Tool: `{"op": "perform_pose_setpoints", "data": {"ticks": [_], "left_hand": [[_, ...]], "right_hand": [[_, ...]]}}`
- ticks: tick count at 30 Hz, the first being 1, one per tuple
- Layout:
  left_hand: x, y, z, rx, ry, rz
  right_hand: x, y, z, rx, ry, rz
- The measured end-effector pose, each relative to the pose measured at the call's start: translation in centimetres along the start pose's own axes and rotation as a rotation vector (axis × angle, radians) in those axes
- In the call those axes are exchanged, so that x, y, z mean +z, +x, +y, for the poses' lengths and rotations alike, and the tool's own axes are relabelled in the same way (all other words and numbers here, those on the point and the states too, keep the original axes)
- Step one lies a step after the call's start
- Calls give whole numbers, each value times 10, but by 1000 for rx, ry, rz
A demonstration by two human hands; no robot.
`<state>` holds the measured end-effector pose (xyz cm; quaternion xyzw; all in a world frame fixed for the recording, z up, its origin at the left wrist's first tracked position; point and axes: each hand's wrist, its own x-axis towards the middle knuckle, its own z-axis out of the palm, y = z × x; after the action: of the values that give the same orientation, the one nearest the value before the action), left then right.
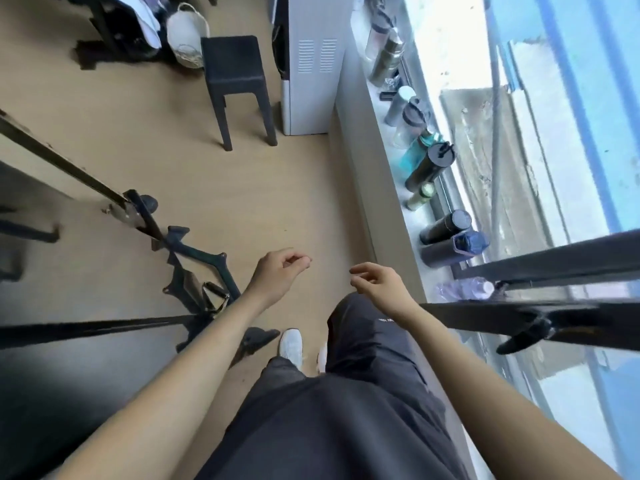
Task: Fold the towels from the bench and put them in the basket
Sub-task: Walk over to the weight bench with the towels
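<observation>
Head view, looking down: left hand [275, 275] and right hand [381, 285] hang empty, fingers loosely curled — white woven basket [187, 32] stands far ahead beside likely pale towels [147, 22] — black metal floor brackets [197, 254] near the feet could trip them.

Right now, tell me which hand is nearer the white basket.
Left. The left hand hangs empty, well short of the white basket, which stands ahead to its left; the right hand is farther right, also empty.
</observation>
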<state>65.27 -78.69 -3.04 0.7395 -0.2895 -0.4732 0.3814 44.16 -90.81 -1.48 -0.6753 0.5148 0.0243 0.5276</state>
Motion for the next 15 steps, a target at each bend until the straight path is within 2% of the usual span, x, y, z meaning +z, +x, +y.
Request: {"op": "perform_pose_setpoints", "data": {"ticks": [10, 15], "left_hand": [[-46, 127, 43, -127, 26, 65], [-75, 177, 66, -202, -18, 130]], "right_hand": [[-29, 181, -61, 58, -32, -108], [-35, 266, -116, -2, -125, -195]]}}
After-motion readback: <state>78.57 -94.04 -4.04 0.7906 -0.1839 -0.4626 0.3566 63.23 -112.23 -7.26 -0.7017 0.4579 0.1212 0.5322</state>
